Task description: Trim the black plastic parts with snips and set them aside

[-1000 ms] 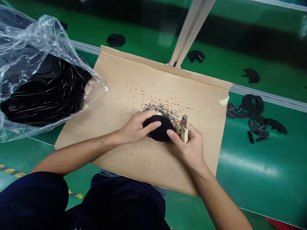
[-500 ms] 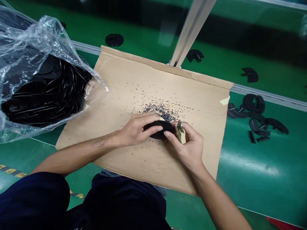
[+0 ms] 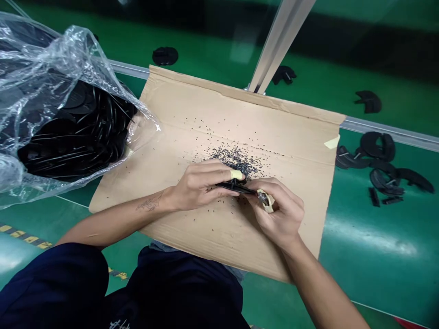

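Observation:
A thin black plastic disc (image 3: 236, 186) is tilted nearly edge-on above the cardboard sheet (image 3: 174, 105). My left hand (image 3: 199, 185) pinches its left side, fingers over the top and thumb beneath; yellowish tape wraps one fingertip. My right hand (image 3: 279, 208) is closed around a small cream-coloured hand tool with a metal end (image 3: 266, 202), its kind not clear. Fingers of that same hand touch the disc's right edge. Small black scraps (image 3: 236, 157) lie thickly scattered on the cardboard just beyond both hands.
A clear plastic bag (image 3: 82, 50) full of black discs and parts (image 3: 75, 141) stands at left. Curved black pieces (image 3: 380, 146) lie on the green surface at right. Behind the cardboard rises a metal post (image 3: 281, 45), with a round black part (image 3: 165, 55) further left.
The black disc has turned from showing its flat face to nearly edge-on. My right hand has rolled and shifted slightly right, tilting the tool; the left still grips the disc.

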A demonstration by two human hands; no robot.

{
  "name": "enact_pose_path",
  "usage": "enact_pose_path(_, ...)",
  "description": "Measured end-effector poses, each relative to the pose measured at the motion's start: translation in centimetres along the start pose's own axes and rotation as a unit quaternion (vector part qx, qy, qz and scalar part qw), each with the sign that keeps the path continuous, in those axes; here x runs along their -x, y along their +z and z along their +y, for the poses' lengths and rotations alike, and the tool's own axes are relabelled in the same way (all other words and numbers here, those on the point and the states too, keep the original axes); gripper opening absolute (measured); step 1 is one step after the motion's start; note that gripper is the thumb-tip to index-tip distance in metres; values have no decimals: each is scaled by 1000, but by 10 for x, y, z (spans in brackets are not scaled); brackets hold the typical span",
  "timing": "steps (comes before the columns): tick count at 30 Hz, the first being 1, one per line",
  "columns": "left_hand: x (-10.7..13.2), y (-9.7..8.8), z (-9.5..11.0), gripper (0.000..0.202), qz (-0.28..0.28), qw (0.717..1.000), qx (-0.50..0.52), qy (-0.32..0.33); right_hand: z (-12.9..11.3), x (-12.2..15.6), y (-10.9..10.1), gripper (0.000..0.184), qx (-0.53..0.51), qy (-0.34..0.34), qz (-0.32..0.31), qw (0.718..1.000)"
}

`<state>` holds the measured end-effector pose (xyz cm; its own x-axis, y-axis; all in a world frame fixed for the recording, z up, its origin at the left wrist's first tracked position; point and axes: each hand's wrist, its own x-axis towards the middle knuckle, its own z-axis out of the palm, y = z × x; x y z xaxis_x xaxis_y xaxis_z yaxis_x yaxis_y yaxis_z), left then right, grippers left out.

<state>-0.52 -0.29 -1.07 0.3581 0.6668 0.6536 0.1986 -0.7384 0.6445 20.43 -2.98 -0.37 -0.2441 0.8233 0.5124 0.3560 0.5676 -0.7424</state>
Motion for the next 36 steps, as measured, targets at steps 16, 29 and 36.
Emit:
enact_pose_path(16,0,-4,4,17,-3,999,-40,24,-1,-1,0,23,-29,-7,-31,999)
enact_pose_path(29,2,-3,3,23,-31,997,13,-69,-3,-6,-3,17,-26,54,-6,998)
enact_pose_path(36,-3,-8,-5,24,-28,999,8,-30,3,-9,-12,21,68,24,-33,997)
